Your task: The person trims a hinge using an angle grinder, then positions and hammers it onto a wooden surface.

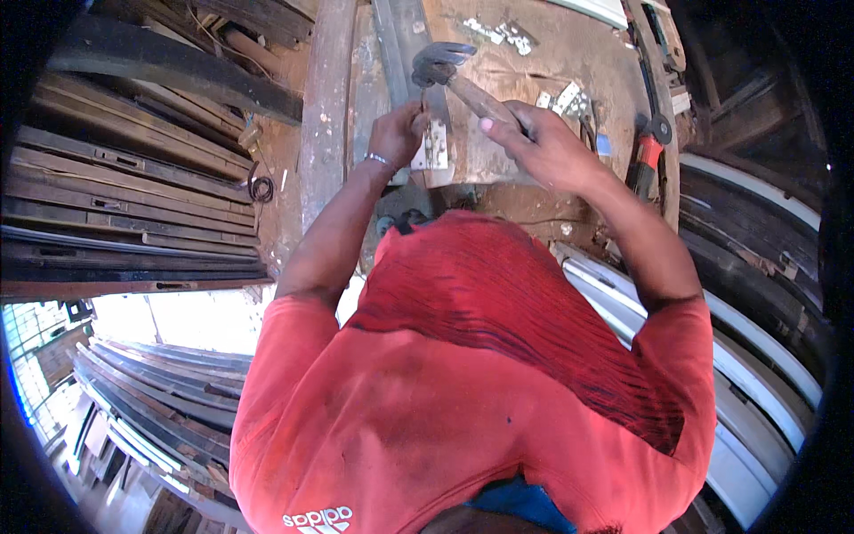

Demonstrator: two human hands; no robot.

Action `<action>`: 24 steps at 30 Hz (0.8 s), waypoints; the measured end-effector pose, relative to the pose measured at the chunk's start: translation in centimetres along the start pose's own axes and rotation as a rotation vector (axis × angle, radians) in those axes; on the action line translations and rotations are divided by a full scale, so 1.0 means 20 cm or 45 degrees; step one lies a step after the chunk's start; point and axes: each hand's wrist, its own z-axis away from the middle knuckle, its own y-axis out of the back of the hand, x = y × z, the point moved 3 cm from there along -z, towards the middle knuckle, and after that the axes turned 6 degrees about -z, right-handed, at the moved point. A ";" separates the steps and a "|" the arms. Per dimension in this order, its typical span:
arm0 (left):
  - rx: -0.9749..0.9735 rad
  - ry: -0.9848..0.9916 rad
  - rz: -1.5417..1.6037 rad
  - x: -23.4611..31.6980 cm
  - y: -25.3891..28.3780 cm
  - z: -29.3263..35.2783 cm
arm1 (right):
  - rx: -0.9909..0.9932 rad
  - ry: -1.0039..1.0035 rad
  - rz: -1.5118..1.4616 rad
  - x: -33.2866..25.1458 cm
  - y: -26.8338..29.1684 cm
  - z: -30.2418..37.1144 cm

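Observation:
My right hand [553, 149] is wrapped round the wooden handle of a claw hammer [485, 100]. The hammer's dark metal head hangs just above my left hand [398, 133], which is closed in a pinch. A thin nail-like piece [423, 95] sticks up from those left fingers under the head; its lower end is hidden. Right beside the left fingers lies a pale metal plate [433, 148] with holes, resembling a hinge, at the near edge of the wooden bench [498, 67].
More pale hinge-like plates [569, 96] and a small blue piece [604, 144] lie right of the hammer. Scattered white bits [498, 36] are farther back. A red-and-black tool [648, 156] rests at the bench's right edge. Long boards [133, 178] are stacked at left.

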 end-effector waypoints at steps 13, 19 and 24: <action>-0.015 -0.007 -0.019 -0.02 -0.03 0.04 | 0.258 0.284 -0.215 -0.17 0.03 0.14; 0.016 -0.187 -0.111 0.01 -0.02 0.07 | 0.008 0.052 0.185 0.14 -0.11 0.09; 0.039 -0.028 0.054 -0.04 -0.04 0.17 | 0.275 -0.146 -0.142 0.38 -0.16 0.15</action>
